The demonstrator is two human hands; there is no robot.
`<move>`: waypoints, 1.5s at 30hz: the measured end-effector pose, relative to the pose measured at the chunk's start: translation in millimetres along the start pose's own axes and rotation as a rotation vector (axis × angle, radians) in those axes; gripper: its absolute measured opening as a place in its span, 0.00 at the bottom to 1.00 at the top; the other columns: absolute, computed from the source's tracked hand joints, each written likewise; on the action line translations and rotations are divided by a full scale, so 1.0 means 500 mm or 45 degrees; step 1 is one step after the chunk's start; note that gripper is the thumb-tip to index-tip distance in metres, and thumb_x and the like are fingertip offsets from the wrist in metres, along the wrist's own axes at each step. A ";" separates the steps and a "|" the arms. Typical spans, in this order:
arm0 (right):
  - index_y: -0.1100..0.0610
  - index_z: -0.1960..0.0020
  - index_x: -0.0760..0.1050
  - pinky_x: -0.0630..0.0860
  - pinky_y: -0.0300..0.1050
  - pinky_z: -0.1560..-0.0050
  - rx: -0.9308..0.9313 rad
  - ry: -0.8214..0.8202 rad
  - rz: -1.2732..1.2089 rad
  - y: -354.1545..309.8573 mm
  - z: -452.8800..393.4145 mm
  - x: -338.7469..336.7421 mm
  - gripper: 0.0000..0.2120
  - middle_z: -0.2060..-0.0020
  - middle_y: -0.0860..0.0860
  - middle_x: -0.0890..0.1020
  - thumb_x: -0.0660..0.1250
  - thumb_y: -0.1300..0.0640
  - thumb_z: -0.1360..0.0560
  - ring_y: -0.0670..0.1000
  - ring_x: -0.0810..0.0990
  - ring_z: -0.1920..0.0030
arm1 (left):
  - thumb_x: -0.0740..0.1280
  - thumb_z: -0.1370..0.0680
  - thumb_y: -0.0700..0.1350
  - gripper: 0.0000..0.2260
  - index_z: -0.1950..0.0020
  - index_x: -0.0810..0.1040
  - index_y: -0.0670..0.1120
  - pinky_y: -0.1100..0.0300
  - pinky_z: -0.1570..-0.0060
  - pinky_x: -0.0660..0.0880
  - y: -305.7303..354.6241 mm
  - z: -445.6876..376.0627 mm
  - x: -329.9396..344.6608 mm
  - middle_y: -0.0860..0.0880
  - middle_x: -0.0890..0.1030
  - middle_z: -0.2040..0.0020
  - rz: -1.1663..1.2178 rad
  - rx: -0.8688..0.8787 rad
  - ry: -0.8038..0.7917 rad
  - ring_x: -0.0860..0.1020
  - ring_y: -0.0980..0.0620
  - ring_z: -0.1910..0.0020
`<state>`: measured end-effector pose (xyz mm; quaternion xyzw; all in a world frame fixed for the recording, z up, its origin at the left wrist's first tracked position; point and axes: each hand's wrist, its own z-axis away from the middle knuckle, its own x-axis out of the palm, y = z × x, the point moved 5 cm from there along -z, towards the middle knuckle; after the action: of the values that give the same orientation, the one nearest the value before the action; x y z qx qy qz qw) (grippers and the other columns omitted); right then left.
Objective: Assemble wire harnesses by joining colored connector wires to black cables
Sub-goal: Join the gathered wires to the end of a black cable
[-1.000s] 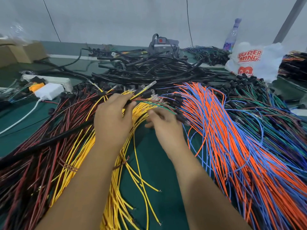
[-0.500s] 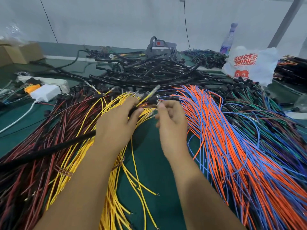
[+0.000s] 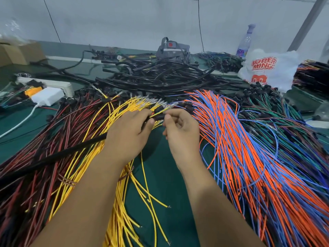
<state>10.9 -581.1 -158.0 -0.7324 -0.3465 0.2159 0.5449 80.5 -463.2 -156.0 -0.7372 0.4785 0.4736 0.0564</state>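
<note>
Yellow wire (image 3: 161, 111), terminal-tipped, is pinched between the thumb and fingers of the left hand (image 3: 130, 131) together with the end of a black cable (image 3: 74, 151), whose length trails away over the red-black bundle (image 3: 41, 157). Right hand (image 3: 181, 130) has its fingers curled, pinching a small black connector (image 3: 159, 117) at the joint. Both hands meet just above the near end of the yellow bundle (image 3: 114, 175), which serves as landmark here.

Findings:
- Joint sits directly beyond the yellow bundle's fanned tips, over bare green mat (image 3: 165, 175).
- Orange-blue bundle (image 3: 249, 157) lies to the far side of the right hand from the yellow bundle; the loose black cable pile (image 3: 160, 77) lies beyond the yellow bundle's tips.
- Whether the terminal is seated cannot be told (the joint is small and partly covered by fingers).

Judgement on the step in hand: mating the wire to the cable end appears under way. To do it well, keep the terminal in line with the connector's opening, hold close to the tip so the thin wire does not buckle, push straight, then tug lightly to confirm it has locked. Keep neighbouring yellow strands out of the pinch.
</note>
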 end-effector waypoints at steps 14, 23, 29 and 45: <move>0.56 0.63 0.76 0.68 0.34 0.75 0.217 0.192 -0.234 0.011 -0.014 -0.034 0.10 0.75 0.47 0.79 0.64 0.65 0.25 0.44 0.73 0.78 | 0.62 0.20 0.53 0.09 0.46 0.79 0.52 0.51 0.61 0.74 0.000 0.003 -0.016 0.51 0.82 0.54 -0.070 -0.034 0.123 0.77 0.45 0.54; 0.54 0.61 0.75 0.68 0.32 0.74 0.172 0.139 -0.184 0.013 -0.005 -0.012 0.07 0.70 0.50 0.76 0.67 0.61 0.24 0.46 0.72 0.73 | 0.65 0.21 0.52 0.10 0.44 0.79 0.50 0.55 0.61 0.70 0.004 0.001 -0.014 0.50 0.81 0.55 -0.118 0.028 0.161 0.77 0.46 0.52; 0.55 0.61 0.76 0.68 0.32 0.74 0.155 0.206 -0.205 0.012 -0.013 -0.036 0.08 0.72 0.46 0.77 0.66 0.61 0.23 0.41 0.72 0.77 | 0.63 0.21 0.56 0.11 0.43 0.79 0.54 0.59 0.64 0.67 0.001 0.001 -0.013 0.53 0.82 0.53 -0.079 -0.050 0.152 0.78 0.48 0.54; 0.54 0.53 0.80 0.71 0.34 0.70 0.117 0.148 -0.199 0.006 -0.003 -0.016 0.08 0.68 0.50 0.78 0.67 0.66 0.25 0.43 0.74 0.70 | 0.63 0.21 0.55 0.11 0.42 0.78 0.55 0.57 0.64 0.72 -0.004 0.003 -0.006 0.53 0.83 0.53 -0.054 -0.082 0.123 0.78 0.49 0.55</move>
<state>7.5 -588.6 -161.0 -0.6888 -0.3601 0.1456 0.6121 80.9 -459.5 -155.3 -0.7705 0.4496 0.4515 0.0194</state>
